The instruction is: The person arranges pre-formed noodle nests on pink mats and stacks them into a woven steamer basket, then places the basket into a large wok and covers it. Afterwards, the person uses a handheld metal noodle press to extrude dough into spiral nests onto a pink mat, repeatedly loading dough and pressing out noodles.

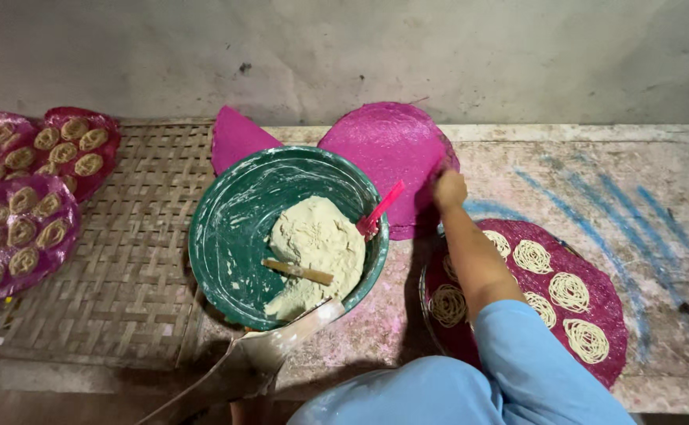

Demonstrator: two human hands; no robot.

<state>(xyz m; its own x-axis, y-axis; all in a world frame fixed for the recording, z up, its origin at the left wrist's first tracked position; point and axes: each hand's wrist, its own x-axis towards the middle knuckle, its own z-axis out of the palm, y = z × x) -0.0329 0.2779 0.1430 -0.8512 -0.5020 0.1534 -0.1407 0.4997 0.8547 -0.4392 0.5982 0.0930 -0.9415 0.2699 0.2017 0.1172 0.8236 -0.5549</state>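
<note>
- head view, looking down on a worn, pale worktop [659, 157] that runs to a far wall; its right end, streaked with blue, lies bare, while the near edge is crowded by the person's blue-clad lap.
- one hand [449, 189], reached out from a blue sleeve, rests at the right rim of a round magenta mat [384, 149] lying far of centre; which hand it is cannot be told for sure, though it comes in from the right side of the body.
- the fingers look curled onto the mat's edge, seemingly pinching it; the grip itself is too small to make out.
- the forearm stretches straight away from the body, crossing above a darker round mat [604, 346] that carries coils of pale noodle-like dough.
- a green bowl [226, 236], smeared white, sits just left of the arm, holding a mound of pale dough [317, 244], a wooden stick and a pink scoop [376, 212] leaning on its right rim.
- a woven bamboo tray [132, 267] fills the left side, with more coil-laden mats [22, 228] at its far left edge.
- the other hand is out of view.
</note>
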